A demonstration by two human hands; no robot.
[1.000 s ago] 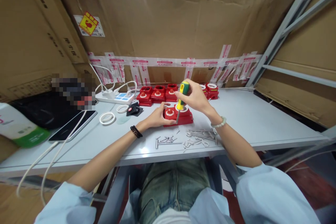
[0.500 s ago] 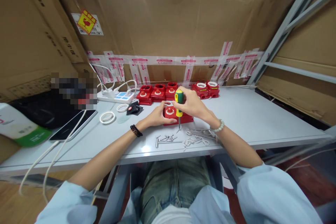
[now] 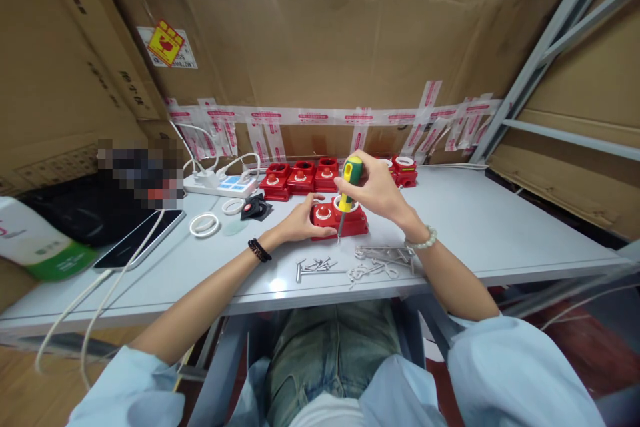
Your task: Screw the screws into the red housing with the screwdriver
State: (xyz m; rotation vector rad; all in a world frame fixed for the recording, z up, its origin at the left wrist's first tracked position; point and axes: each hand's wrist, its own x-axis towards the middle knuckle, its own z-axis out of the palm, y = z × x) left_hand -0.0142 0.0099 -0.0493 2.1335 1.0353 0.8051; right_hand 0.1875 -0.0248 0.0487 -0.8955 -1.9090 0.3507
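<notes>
My right hand [image 3: 373, 185] is wrapped round the green and yellow handle of a screwdriver [image 3: 352, 177]. Its shaft slants down to the left, and a small silver screw [image 3: 339, 241] shows at the tip, in front of a red housing [image 3: 354, 222]. My left hand [image 3: 304, 219] grips the left end of that housing, thumb at the front and fingers behind. A red knob and a white ring sit on top of the housing. Near the table's front edge lie several loose screws [image 3: 320, 265] and silver metal parts [image 3: 383, 259].
Behind my hands stand several more red housings [image 3: 301, 177]. Left of them are a power strip [image 3: 233, 185] with white cables, white rings [image 3: 204, 224], a black part [image 3: 256, 207] and a phone [image 3: 143, 238]. A cardboard wall [image 3: 320, 47] closes off the back.
My right hand has lifted slightly and shifted right with the screwdriver, which has gone from upright to tilted. The white ring on the housing now shows. My left hand stays put.
</notes>
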